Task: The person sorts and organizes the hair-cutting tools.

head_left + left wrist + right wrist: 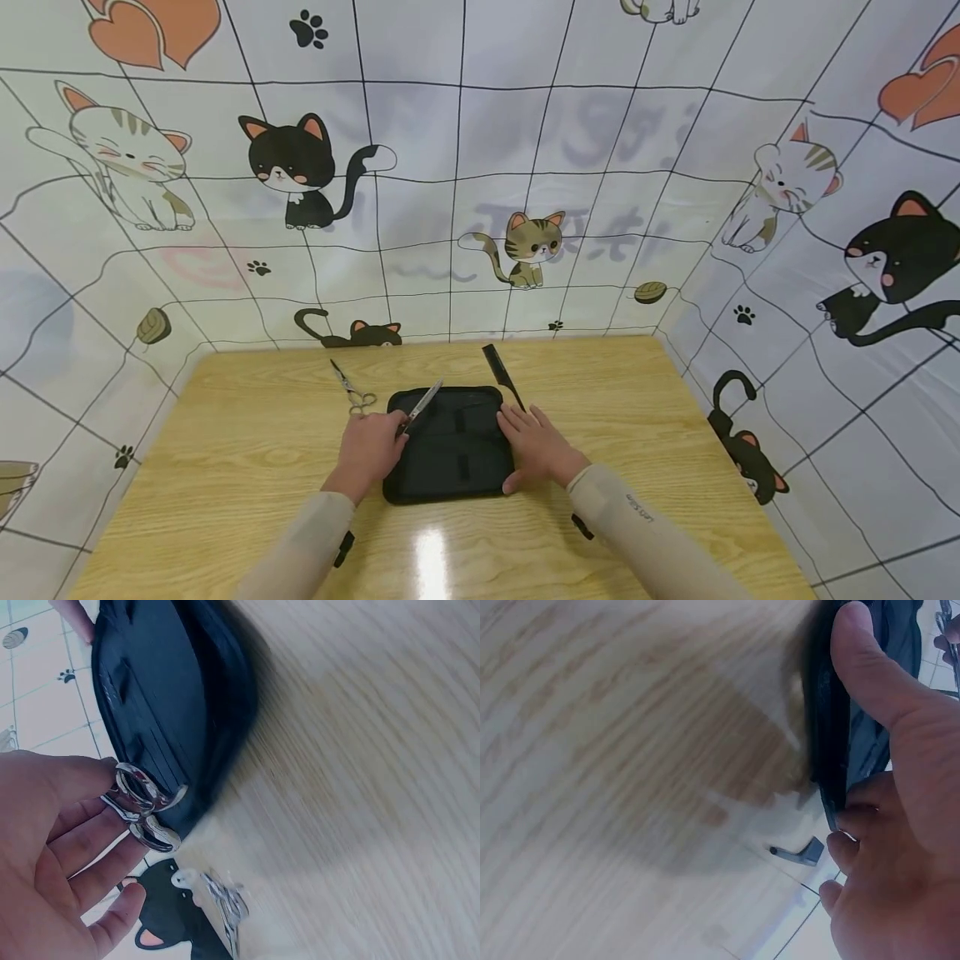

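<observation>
A flat black case (pixel 435 477) with elastic loops lies on the wooden table, its inner side facing up. My left hand (pixel 369 454) holds a pair of scissors (pixel 423 404) by its finger rings, at the left side of the case. The blades point up and to the right, over the case. In the left wrist view, thumb and fingertips pinch the silver rings (pixel 154 814). My right hand (pixel 542 450) grips the right edge of the case, thumb at the near corner and fingers along the side, as the right wrist view shows.
Left of the case, toward the back, lies a second pair of scissors (pixel 351 388). A black tail comb (pixel 498 371) lies behind the case's right corner, handle toward my right fingers. Cat-print cloth (pixel 420 208) walls the table's back and sides.
</observation>
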The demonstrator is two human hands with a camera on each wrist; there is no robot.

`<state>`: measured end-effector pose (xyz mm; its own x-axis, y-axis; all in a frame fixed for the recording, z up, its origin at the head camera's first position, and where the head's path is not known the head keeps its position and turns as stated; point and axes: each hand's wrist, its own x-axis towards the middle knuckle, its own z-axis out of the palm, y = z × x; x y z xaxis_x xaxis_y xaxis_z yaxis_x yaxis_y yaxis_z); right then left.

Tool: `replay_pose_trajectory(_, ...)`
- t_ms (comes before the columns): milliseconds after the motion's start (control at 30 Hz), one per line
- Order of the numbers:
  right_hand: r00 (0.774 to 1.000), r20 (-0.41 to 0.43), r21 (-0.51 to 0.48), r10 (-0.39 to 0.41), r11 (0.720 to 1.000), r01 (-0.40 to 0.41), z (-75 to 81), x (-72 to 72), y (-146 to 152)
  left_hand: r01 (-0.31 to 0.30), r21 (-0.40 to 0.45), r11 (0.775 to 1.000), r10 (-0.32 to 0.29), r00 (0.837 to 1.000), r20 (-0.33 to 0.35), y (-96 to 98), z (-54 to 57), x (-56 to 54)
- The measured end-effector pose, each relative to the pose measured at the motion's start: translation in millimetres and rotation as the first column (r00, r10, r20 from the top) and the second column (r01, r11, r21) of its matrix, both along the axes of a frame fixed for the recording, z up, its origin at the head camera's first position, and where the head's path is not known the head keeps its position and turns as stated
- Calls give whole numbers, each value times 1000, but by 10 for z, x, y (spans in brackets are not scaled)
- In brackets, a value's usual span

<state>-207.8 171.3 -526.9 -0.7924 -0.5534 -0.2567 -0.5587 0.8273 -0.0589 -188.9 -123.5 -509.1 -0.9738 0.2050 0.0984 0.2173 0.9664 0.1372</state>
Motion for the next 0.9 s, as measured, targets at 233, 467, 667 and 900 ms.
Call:
replay_pose_trajectory(233,1000,2,23,-11,1000,10,-44,1,-26,-6,-68,998,5,1000,-8,-188,-59,-63)
replay_pose_trajectory(467,1000,-7,31,8,999,-8,-23,13,-50,-15,-115,993,18,1000,22,-335,-69,-86)
replay_pose_trajectory(667,1000,-7,44,3,999,-3,-23,18,-41,-1,-162,987,13,997,70,-372,-51,-117)
replay_pose_trajectory(900,1000,-9,44,-10,999,10,-25,30,-46,9,-187,982,4,997,73,-378,-85,-137)
